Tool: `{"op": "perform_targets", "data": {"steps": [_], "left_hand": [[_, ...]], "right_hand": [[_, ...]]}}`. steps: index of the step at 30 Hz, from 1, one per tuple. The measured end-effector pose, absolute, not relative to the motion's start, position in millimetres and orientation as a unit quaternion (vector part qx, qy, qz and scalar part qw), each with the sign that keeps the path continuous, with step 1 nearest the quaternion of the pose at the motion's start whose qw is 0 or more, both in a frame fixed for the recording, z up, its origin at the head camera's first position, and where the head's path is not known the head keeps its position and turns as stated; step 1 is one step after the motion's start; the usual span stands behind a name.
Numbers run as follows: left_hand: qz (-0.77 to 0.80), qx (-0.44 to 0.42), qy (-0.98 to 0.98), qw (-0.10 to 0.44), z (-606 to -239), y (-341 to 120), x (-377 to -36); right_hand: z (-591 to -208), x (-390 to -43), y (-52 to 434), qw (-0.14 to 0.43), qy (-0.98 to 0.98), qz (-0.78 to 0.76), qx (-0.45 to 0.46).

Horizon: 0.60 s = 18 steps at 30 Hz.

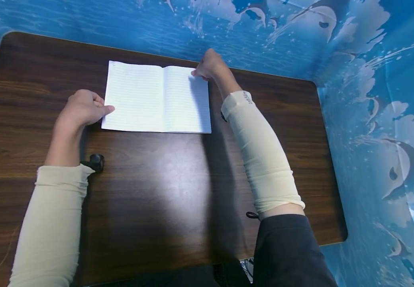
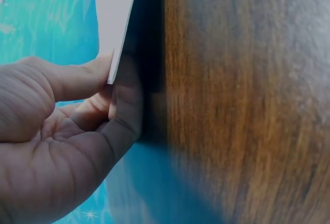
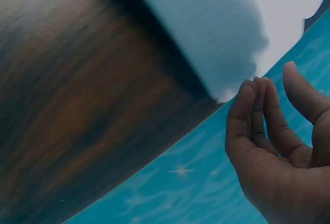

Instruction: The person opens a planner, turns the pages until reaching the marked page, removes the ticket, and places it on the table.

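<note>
An open notebook (image 1: 135, 97) with blank ruled pages lies on the wooden table. At its left edge, my left hand (image 1: 83, 107) pinches the pages; the left wrist view shows the thumb (image 2: 85, 82) on one side of the paper edge and curled fingers (image 2: 124, 105) on the other. My right hand (image 1: 212, 65) is at the far right corner of the notebook. Seen from the right wrist, its fingers (image 3: 240, 113) are bunched beside the page corner and the thumb (image 3: 304, 92) stands apart from them. Whether those fingertips touch the paper is hard to tell.
The dark wood table (image 1: 163, 191) has rounded corners, and its far edge runs just behind the notebook. Blue sea-patterned sheeting (image 1: 382, 131) with dolphins covers the walls at the back and right. A black wrist device (image 1: 96, 162) sits by the left sleeve.
</note>
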<state>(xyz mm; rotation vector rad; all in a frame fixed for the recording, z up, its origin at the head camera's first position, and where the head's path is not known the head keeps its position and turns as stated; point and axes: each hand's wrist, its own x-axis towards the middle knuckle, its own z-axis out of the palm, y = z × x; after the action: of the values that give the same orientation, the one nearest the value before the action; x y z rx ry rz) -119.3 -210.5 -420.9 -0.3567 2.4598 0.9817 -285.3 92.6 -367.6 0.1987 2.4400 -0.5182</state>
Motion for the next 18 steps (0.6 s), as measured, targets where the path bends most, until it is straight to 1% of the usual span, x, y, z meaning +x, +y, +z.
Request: {"op": "perform_targets", "data": {"steps": [4, 9, 13, 18], "left_hand": [[0.350, -0.119, 0.900, 0.231, -421, -211, -121], [0.350, -0.107, 0.900, 0.235, -423, -214, -122], [0.358, -0.089, 0.895, 0.252, -421, -214, -124], [0.351, -0.076, 0.894, 0.266, -419, -210, -129]], "right_hand": [[-374, -283, 103, 0.320, 0.924, -0.166, 0.130], [-382, -273, 102, 0.314, 0.921, -0.153, 0.176], [-389, -266, 101, 0.300, 0.926, -0.140, 0.179], [-390, -260, 102, 0.274, 0.941, -0.119, 0.157]]}}
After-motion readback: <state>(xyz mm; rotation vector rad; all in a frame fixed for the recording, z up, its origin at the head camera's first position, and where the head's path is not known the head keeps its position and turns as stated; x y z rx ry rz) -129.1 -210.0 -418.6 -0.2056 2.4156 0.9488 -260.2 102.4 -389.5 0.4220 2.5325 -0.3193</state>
